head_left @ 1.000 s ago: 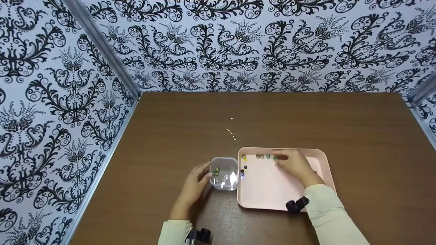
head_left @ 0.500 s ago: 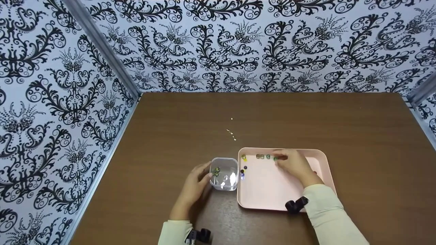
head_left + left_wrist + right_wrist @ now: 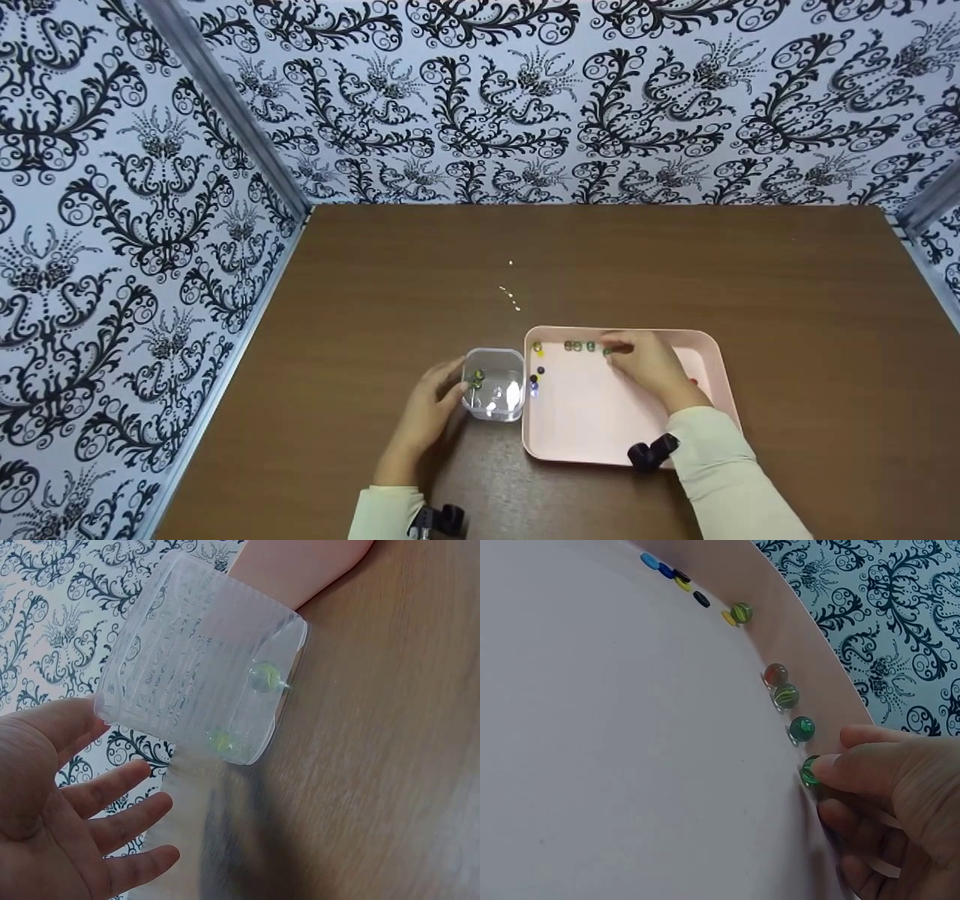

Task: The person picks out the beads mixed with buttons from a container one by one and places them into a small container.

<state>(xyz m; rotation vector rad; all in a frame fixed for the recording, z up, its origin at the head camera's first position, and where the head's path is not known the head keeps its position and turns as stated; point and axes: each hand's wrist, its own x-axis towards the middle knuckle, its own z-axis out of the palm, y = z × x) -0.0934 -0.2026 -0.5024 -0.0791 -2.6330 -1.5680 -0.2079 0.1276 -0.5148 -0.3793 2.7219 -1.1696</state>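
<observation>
Right hand (image 3: 922, 795): fingers bent inward, the thumb tip against a green marble (image 3: 808, 769) and the forefinger opposite, a light pinch as far as shows; the marble's far side is hidden.
Green marble: by the far wall of the pink tray (image 3: 600, 427), at the near end of a row as the right wrist camera sees it.
Left hand (image 3: 427, 409): thumb and forefinger extended to the side of a transparent container (image 3: 504, 367); the other three fingers spread loosely, apart from it.
Transparent container: upright, just beside the tray's left side, with two yellow-green marbles (image 3: 264, 677) inside.
Row along the far wall: next to the pinched one, a teal marble (image 3: 802, 728), then a striped marble (image 3: 786, 696) and a reddish marble (image 3: 776, 675), these last two side by side.
Far left corner: a swirled marble (image 3: 741, 613) with a flat yellow piece (image 3: 728, 618) just beside it.
Left wall: small flat pieces (image 3: 682, 583) in black, yellow and blue, near one another.
Tray's right part: a red piece (image 3: 694, 382), partly hidden by the right wrist.
Wrists: pale sleeves (image 3: 716, 450) and small black cameras (image 3: 651, 453).
Underneath: a brown wooden surface (image 3: 375, 300).
Behind: walls (image 3: 517, 97) with black scrollwork on white.
</observation>
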